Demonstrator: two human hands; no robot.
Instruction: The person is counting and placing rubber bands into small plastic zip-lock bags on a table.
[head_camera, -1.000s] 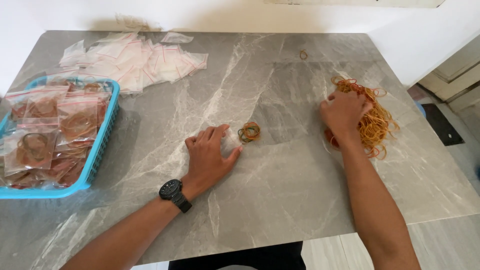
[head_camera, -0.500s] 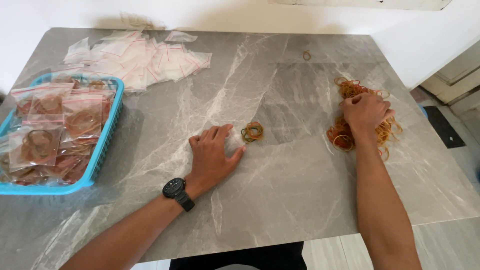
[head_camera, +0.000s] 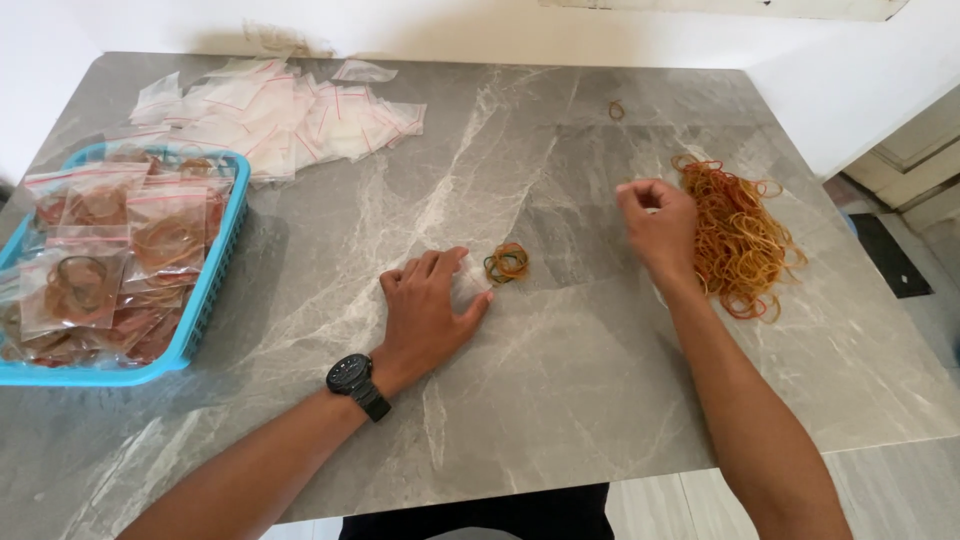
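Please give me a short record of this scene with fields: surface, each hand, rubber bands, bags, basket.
surface: grey marble-pattern table
left hand: left hand lies flat, palm down, on a small clear bag; black watch on the wrist
right hand: right hand is curled, raised beside the large pile; whether it holds a band cannot be told
rubber bands: large pile of rubber bands at right; small cluster of bands near the left fingertips; single band far back
bags: heap of empty clear bags at back left
basket: blue basket with filled bags
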